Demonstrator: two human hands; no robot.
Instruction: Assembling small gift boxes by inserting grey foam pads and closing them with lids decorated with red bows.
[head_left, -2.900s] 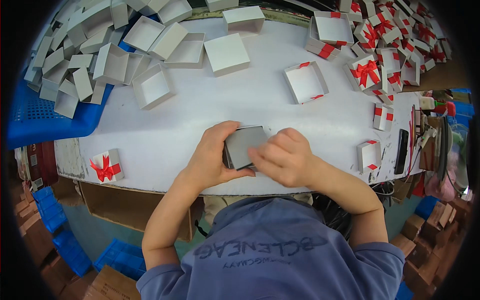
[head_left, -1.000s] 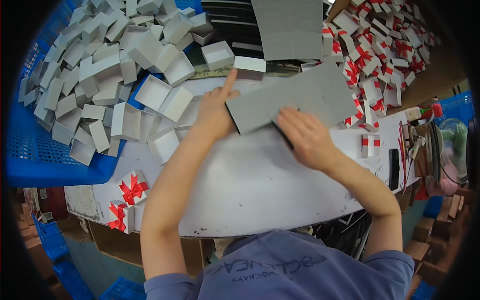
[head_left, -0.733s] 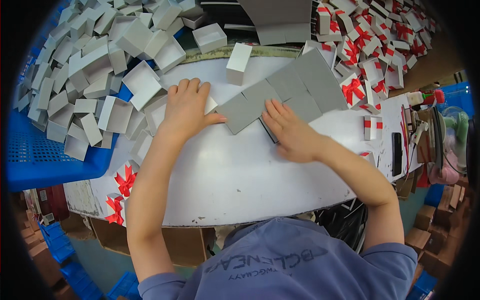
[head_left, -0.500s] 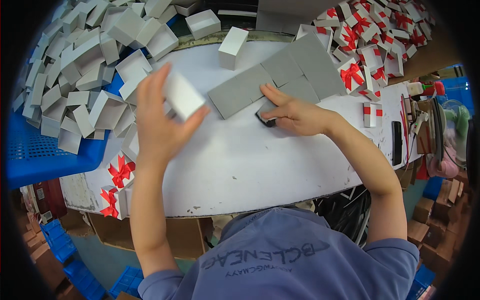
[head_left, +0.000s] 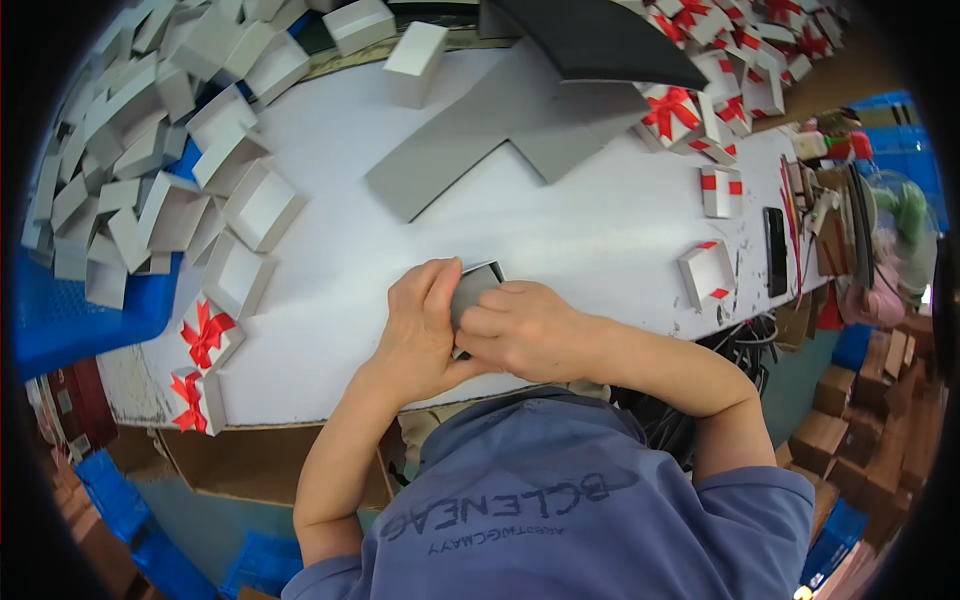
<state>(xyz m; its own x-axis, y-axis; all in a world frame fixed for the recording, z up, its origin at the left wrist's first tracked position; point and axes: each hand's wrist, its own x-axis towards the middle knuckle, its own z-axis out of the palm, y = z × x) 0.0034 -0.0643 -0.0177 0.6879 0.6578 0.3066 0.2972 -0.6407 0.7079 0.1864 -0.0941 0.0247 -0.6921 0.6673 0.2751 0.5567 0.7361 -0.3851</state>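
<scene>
Close to my body, both hands work on a small white box (head_left: 488, 265) with a grey pad (head_left: 470, 292), dark on its underside, in its opening. My left hand (head_left: 418, 318) wraps the box's left side. My right hand (head_left: 530, 328) presses its curled fingers onto the pad from the right; my fingers hide most of the box. Flat grey pads (head_left: 440, 155) lie beyond my hands, and a black curved sheet (head_left: 600, 42) bends over their far end. A closed-sided white box (head_left: 415, 65) stands behind them.
White open boxes (head_left: 262, 205) heap up at the left, over a blue crate (head_left: 90, 310). Boxes with red bows (head_left: 668, 112) pile at the far right; two more bowed boxes (head_left: 205, 335) sit at the left edge. A black phone-like slab (head_left: 775, 252) lies at the right.
My left hand has brought the white box down near my body. My right hand has left the grey pads and joined it with one pad. The black sheet now arches over the pads.
</scene>
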